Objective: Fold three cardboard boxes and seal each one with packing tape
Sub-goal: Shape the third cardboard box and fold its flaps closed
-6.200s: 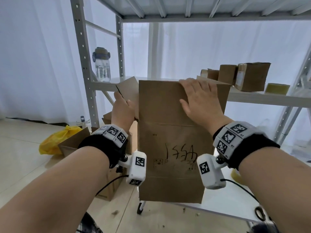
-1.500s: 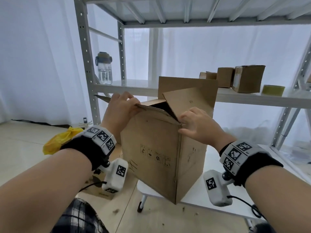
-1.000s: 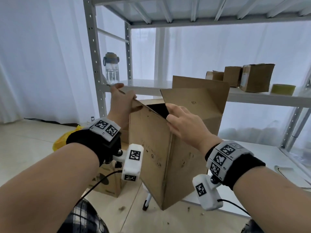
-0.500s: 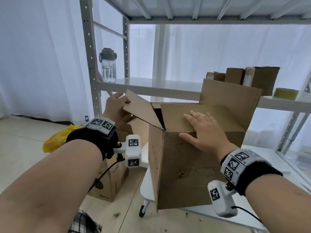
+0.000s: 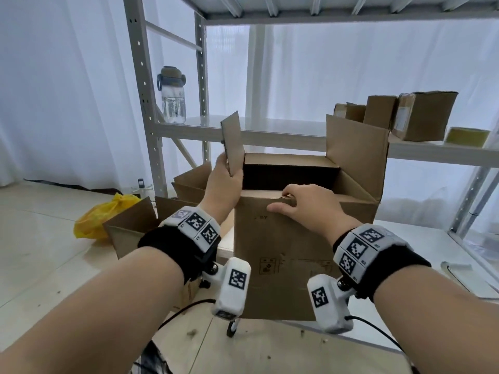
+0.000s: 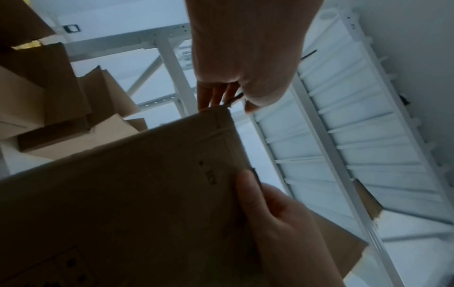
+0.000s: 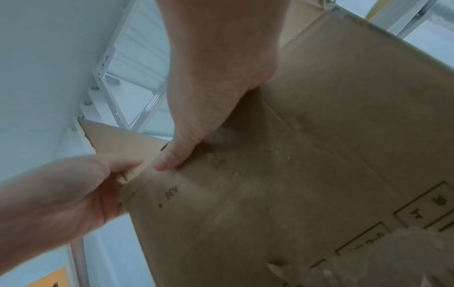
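A brown cardboard box [image 5: 286, 255] stands upright on the white table [image 5: 410, 255] with its top open. My left hand [image 5: 229, 171] pinches the left side flap [image 5: 232, 143], which stands upright. My right hand [image 5: 283, 202] grips the box's near top edge, fingers curled over it and thumb on the front face. The right flap [image 5: 356, 149] also stands up. In the left wrist view my left hand's fingers [image 6: 216, 97] meet the box [image 6: 123, 194] at its corner. In the right wrist view my thumb [image 7: 167, 161] presses the box's front face [image 7: 294, 174]. A tape roll [image 5: 465, 136] lies on the shelf at right.
Small cardboard boxes [image 5: 424, 114] sit on the metal shelf [image 5: 283, 130] behind the box, and a water bottle [image 5: 172, 95] stands at its left end. On the floor at left are opened cartons [image 5: 135, 228] and a yellow bag [image 5: 102, 217].
The box has turned so a broad face points at me. My left hand lifted the left flap upright. My right hand went from lying flat on a top flap to gripping the near edge.
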Tool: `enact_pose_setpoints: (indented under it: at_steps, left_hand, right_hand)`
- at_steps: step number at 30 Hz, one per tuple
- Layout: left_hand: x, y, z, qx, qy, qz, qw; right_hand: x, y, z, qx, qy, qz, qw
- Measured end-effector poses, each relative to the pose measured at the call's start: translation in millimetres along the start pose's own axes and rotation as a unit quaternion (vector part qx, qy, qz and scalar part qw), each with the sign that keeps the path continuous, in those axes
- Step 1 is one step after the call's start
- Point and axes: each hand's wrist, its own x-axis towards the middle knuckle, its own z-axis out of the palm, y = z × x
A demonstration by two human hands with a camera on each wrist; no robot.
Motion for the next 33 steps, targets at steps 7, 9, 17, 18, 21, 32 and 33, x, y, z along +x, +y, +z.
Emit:
enact_pose_setpoints:
  at_steps: [7, 9, 17, 18, 21, 32, 33]
  left_hand:
    - [5, -7, -19, 0.074, 0.003, 0.005, 0.997]
    - [6, -8, -22, 0.081, 0.005, 0.010, 0.997]
    - [3, -5, -24, 0.179, -0.040, 0.034, 0.983]
    - [3, -4, -24, 0.208, -0.051, 0.043, 0.976]
    - [3, 0, -22, 0.315, -0.091, 0.081, 0.941]
    - [-3, 8, -18, 0.384, -0.149, 0.119, 0.904]
    - [-3, 9, -16, 0.412, -0.169, 0.129, 0.886]
  right_hand:
    - [-15, 47, -12, -0.071, 0.328, -0.004, 0.942]
    - [-19, 62, -17, -0.081, 0.369, 0.023, 0.926]
    - [-32, 69, -21, 0.035, 0.423, 0.040, 0.905]
    - [-34, 65, -24, 0.062, 0.429, 0.022, 0.901]
    - [-35, 57, -32, 0.066, 0.427, -0.053, 0.900]
    - [-30, 48, -29, 0.247, 0.114, 0.164, 0.948]
    - [-30, 47, -28, 0.227, 0.088, 0.154, 0.958]
